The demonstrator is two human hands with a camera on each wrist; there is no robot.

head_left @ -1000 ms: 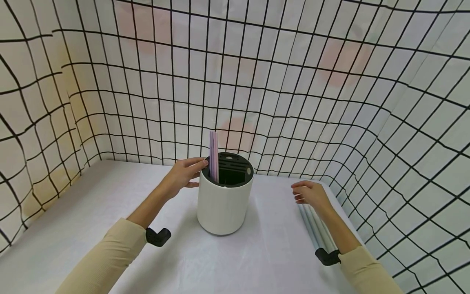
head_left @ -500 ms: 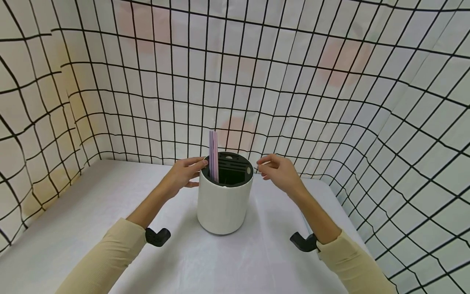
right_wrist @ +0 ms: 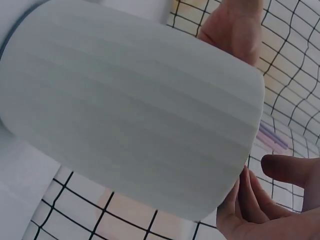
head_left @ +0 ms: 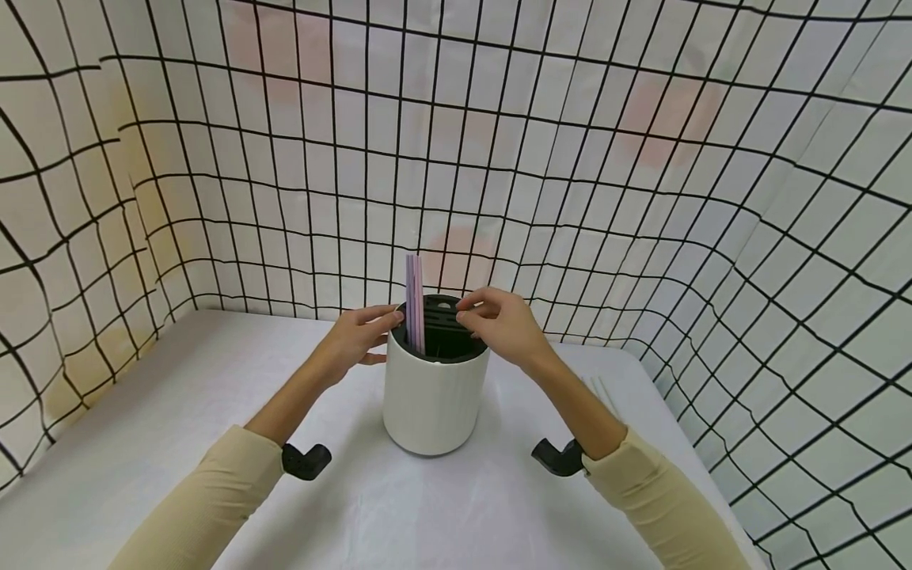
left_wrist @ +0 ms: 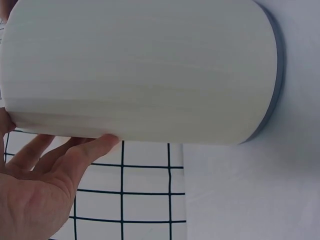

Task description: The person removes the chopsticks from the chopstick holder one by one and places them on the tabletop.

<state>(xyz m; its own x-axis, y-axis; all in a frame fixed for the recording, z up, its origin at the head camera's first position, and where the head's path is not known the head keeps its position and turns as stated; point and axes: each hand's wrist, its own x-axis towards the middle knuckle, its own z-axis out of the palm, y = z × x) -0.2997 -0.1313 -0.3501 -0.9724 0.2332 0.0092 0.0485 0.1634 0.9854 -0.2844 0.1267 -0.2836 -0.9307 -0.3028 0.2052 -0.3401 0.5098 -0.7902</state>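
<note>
A white cylindrical holder [head_left: 431,404] with a black slotted insert [head_left: 445,339] stands mid-table. Pale pink straws [head_left: 414,301] stand upright in its left slots. My left hand [head_left: 356,336] rests straight fingers against the holder's upper left wall; the left wrist view shows the open palm [left_wrist: 45,190] beside the holder [left_wrist: 150,70]. My right hand [head_left: 499,324] reaches over the insert's right side with loosely bent fingers at its top. In the right wrist view the right hand [right_wrist: 270,200] shows nothing between thumb and fingers beside the holder [right_wrist: 130,115].
Thin pale sticks [head_left: 602,396] lie on the white table [head_left: 178,412] to the right of the holder. A cloth with a black grid [head_left: 641,198] walls in the back and both sides. Black wrist mounts [head_left: 306,459] sit on both forearms.
My right hand left the pale sticks on the right and swung left and up to the holder's top. The left hand and the holder stayed put.
</note>
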